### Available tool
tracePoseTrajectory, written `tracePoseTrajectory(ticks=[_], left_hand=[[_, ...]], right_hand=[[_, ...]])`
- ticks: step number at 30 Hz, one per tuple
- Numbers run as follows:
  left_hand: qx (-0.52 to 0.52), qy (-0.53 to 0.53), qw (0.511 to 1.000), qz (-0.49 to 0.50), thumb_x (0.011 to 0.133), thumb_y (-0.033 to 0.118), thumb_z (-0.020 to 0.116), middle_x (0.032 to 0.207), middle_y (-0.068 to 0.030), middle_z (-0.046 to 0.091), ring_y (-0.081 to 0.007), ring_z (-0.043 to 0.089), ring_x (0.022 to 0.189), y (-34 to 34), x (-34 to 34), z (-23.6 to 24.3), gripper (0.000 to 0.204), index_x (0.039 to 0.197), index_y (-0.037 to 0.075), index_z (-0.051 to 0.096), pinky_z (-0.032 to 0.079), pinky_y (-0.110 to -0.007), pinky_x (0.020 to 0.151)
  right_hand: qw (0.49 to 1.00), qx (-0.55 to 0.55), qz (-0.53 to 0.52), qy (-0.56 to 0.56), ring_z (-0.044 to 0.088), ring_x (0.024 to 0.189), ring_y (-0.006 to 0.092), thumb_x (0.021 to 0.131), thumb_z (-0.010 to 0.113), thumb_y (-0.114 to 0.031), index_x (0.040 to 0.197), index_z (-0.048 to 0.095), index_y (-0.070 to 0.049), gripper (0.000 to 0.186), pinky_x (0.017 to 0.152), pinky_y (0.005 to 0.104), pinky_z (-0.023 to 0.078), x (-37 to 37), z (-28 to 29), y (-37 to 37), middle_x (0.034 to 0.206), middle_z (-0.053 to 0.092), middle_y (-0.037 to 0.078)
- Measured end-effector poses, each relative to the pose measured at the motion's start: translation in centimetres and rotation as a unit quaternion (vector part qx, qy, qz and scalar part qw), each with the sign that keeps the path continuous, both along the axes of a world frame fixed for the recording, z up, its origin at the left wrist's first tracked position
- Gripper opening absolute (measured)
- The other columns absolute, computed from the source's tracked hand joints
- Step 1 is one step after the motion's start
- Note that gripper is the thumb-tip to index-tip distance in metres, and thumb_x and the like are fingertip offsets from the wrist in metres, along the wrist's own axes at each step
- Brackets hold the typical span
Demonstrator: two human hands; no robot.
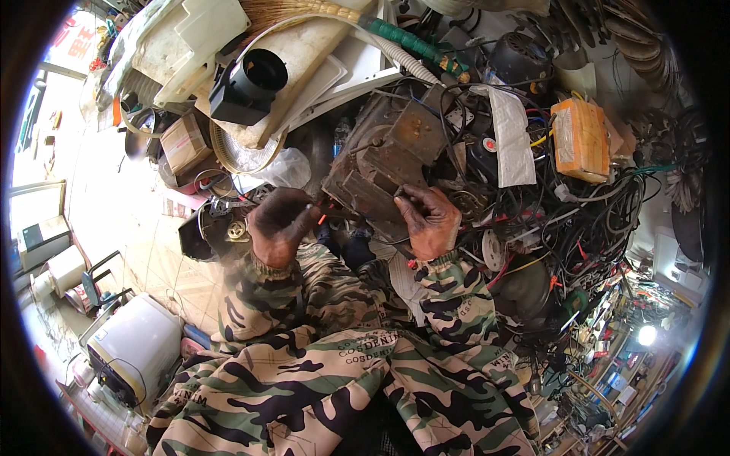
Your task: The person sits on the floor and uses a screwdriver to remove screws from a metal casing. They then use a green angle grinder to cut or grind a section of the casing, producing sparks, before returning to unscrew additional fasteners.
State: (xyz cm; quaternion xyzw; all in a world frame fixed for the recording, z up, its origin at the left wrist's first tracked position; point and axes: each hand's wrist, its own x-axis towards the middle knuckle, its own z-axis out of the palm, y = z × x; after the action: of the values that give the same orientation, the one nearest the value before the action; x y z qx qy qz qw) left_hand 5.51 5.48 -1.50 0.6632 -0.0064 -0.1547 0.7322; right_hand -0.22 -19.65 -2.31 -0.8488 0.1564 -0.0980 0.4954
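Observation:
My left hand point(280, 226) is raised in front of my lap, its fingers curled into a pinch. Something small and pale shows at its fingertips, too tiny to name. To its right, my right hand point(430, 219) has thumb and forefinger pressed together close to the near edge of a rusty metal housing point(414, 137). Whatever that pinch holds, if anything, I cannot make out. Both hands are apart, with the brown housing lying just beyond them. A thin orange-red piece point(322, 220) shows beside the left fingertips.
Tangled black cables point(593, 228) heap up at the right, with an orange taped box point(579, 140) and a white strip point(508, 137) above them. A black plastic duct piece point(247, 85) and a round basket point(243, 148) lie at the far left. A white appliance point(137, 346) stands lower left.

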Motion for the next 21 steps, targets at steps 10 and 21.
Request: tracePoseTrajectory(ticks=[10,21], left_hand=[[0.061,-0.233,0.96,-0.143,0.07,-0.001,0.079,0.09,-0.0095,0.064,-0.0187,0.066,0.075,-4.6,-2.3,3.4,0.022,0.089,0.002,0.068,0.054,-0.03,0.063],[0.055,-0.23,0.956,-0.173,0.07,0.005,0.081,0.093,-0.0104,0.064,-0.0263,0.067,0.079,-6.0,-3.5,3.0,0.024,0.092,0.005,0.069,0.054,-0.034,0.067]], right_hand=[[1.0,-0.024,0.004,0.007,0.066,0.072,0.0247,0.084,0.075,-0.017,0.106,0.07,-0.006,0.025,0.059,0.0421,0.057,-0.1,-0.3,-0.1,0.09,0.066,0.013],[0.999,-0.016,0.025,0.017,0.065,0.069,0.0247,0.086,0.074,-0.021,0.107,0.071,-0.008,0.025,0.056,0.0433,0.055,0.0,0.2,-0.4,0.088,0.066,0.011]])
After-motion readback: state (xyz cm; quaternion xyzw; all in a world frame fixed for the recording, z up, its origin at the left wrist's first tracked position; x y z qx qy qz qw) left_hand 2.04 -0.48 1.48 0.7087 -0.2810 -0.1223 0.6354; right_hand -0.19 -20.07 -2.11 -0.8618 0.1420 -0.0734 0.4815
